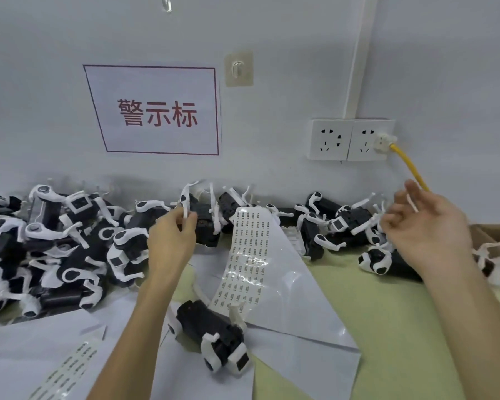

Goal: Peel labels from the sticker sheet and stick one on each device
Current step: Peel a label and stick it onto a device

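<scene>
Gripping 1 device at the back of the desk, with my other hand lifted beside it.

My left hand (pixel 171 238) pinches a white limb of a black-and-white device (pixel 207 226) standing near the wall. My right hand (pixel 425 223) hangs raised with fingers loosely curled; I cannot tell whether a label sits between them. The sticker sheet (pixel 248 255) lies between my hands, curling up at its far end, printed with rows of small labels. A second device (pixel 211 333) lies on the sheet's near end. A pile of devices (pixel 55 241) fills the left of the green desk (pixel 387 313), and more devices (pixel 344 223) lie to the right.
</scene>
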`<state>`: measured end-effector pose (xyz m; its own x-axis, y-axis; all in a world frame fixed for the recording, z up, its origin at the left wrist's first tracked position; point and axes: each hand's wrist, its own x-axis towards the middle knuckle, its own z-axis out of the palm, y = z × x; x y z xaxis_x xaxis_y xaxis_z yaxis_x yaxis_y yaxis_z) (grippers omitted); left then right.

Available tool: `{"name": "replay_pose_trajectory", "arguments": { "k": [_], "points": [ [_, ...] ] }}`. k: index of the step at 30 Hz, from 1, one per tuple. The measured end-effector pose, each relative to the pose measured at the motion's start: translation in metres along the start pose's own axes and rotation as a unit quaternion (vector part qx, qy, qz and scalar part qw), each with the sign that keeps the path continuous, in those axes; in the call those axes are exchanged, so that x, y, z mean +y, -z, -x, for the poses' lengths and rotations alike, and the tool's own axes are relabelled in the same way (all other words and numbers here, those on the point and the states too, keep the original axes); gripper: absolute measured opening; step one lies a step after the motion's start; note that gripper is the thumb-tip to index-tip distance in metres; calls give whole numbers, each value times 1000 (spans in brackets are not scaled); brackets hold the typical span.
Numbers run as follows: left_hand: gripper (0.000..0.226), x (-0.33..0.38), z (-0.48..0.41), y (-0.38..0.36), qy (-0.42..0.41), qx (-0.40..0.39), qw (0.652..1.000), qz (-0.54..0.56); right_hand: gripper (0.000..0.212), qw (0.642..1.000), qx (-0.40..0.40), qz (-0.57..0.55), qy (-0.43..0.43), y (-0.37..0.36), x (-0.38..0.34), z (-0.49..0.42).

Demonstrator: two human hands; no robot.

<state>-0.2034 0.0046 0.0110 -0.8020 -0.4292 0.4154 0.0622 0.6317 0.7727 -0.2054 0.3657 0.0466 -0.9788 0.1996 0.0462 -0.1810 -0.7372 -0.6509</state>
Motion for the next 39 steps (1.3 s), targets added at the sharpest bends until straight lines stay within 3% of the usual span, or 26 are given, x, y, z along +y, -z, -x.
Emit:
{"name": "replay_pose_trajectory", "arguments": {
  "k": [4, 8, 10, 15, 18, 20, 22, 25, 29, 31, 33, 36, 39],
  "points": [
    [36, 19, 1, 14, -51, 71, 996, 16, 24, 998, -33, 28, -34, -19, 14, 7],
    [31, 46, 6, 31, -99, 164, 981, -13, 24, 994, -65, 71, -47, -34, 21, 16],
    [29, 55, 11, 37, -116, 175, 977, 40, 25, 990, -88, 96, -54, -40, 25, 20],
    [21, 76, 33, 32, 7, 34, 943, 332, 25, 966, -165, 174, -95, -58, 37, 32],
    [18, 84, 47, 19, 102, -78, 880, 456, 34, 941, -217, 206, -154, -64, 50, 39],
    [20, 87, 60, 6, 114, -148, 850, 493, 43, 915, -252, 255, -187, -69, 63, 45],
    [15, 87, 73, -7, 112, -189, 837, 502, 51, 902, -269, 278, -192, -73, 75, 51],
    [7, 84, 80, -16, 110, -201, 847, 480, 48, 917, -249, 267, -163, -78, 81, 56],
    [40, 80, 70, -9, 142, -195, 859, 452, 33, 948, -194, 231, -105, -79, 72, 54],
    [34, 81, 65, -3, 146, -189, 868, 435, 34, 954, -185, 229, -65, -79, 64, 52],
    [29, 81, 62, 2, 134, -198, 876, 418, 37, 944, -201, 260, -30, -79, 56, 52],
    [48, 83, 61, 7, 62, -289, 870, 394, 23, 908, -269, 321, 10, -80, 48, 57],
    [54, 93, 68, 7, 14, -342, 857, 386, 28, 880, -313, 355, 48, -88, 49, 68]
  ]
}}
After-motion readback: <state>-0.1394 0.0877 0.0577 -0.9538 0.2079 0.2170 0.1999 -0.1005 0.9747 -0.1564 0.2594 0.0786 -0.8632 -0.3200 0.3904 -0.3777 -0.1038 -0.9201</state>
